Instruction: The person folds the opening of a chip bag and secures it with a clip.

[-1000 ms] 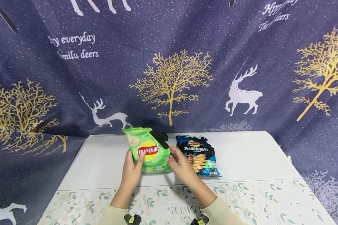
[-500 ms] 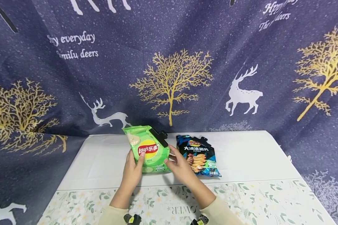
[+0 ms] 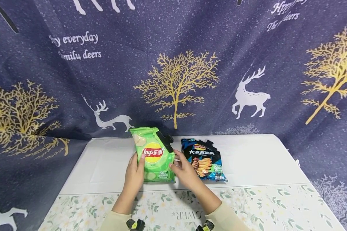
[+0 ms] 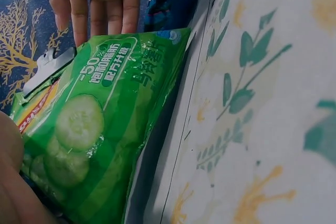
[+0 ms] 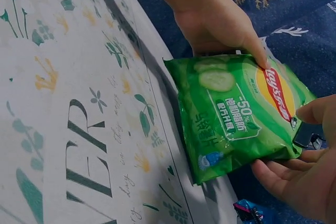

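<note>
A green Lay's chip bag (image 3: 154,165), cucumber pictured on it, stands near the middle of the table, tilted. A black clip (image 3: 164,141) pinches its upper right corner. My left hand (image 3: 134,171) grips the bag's left side, thumb across the front and the other fingers hidden behind. On the other side, my right hand (image 3: 186,170) touches the bag's right edge below the clip. In the left wrist view, the right-hand fingers (image 4: 113,14) look straight against that edge. Close behind the right hand lies a dark blue Lay's bag (image 3: 203,160), with another black clip (image 3: 209,146) at its top.
The white table (image 3: 248,160) has a floral cover (image 3: 263,205) along its near part. A dark blue curtain (image 3: 118,80) with deer and golden trees hangs directly behind the table's far edge.
The green chip bag has risen slightly at the top and turned a little clockwise, its clip shifting with it. The left thumb has moved slightly left on the front. The blue bag stays put.
</note>
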`<state>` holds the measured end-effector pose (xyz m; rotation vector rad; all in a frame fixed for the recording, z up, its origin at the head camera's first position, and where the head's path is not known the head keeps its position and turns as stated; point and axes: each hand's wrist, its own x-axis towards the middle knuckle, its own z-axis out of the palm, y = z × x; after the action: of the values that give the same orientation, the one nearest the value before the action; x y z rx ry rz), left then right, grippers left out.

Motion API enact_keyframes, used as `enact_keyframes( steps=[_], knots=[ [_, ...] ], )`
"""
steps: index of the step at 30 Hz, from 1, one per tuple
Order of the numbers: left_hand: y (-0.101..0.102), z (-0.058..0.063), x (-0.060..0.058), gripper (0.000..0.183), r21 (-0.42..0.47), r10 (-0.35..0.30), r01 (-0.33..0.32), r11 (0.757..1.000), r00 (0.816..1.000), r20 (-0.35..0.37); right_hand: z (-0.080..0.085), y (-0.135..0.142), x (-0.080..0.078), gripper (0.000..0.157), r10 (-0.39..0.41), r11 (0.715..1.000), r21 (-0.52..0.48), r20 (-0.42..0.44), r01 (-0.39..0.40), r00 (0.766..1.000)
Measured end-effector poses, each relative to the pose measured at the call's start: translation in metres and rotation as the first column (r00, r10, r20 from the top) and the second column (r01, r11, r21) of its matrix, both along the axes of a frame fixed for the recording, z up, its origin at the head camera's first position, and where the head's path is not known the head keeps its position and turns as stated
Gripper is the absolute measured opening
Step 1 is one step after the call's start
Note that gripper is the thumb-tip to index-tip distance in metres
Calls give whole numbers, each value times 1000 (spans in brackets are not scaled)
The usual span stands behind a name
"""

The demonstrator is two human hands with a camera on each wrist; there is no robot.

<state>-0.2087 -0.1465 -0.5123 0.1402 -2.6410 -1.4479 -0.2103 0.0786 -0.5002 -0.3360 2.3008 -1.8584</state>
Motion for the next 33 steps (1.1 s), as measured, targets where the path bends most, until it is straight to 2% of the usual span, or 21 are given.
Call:
enact_keyframes(
  steps=[12, 22, 28, 33],
  knots=[
    [-1, 0, -1, 78, 9, 33, -33, 999, 999, 33, -3, 0, -1, 64, -3, 999, 51, 11, 3, 1000],
    [1, -4, -4, 76, 37, -18, 14, 999, 992, 122, -8, 0, -3, 65, 14, 999, 28, 37, -15, 999],
    [2, -7, -6, 74, 40, -27, 23, 999, 993, 111, -10, -2, -1, 63, 44, 992, 120, -10, -43, 999],
    [1, -7, -6, 73, 7, -23, 22, 1000, 994, 103, -10, -4, 1, 61, 75, 960, 275, -73, -52, 994]
  ],
)
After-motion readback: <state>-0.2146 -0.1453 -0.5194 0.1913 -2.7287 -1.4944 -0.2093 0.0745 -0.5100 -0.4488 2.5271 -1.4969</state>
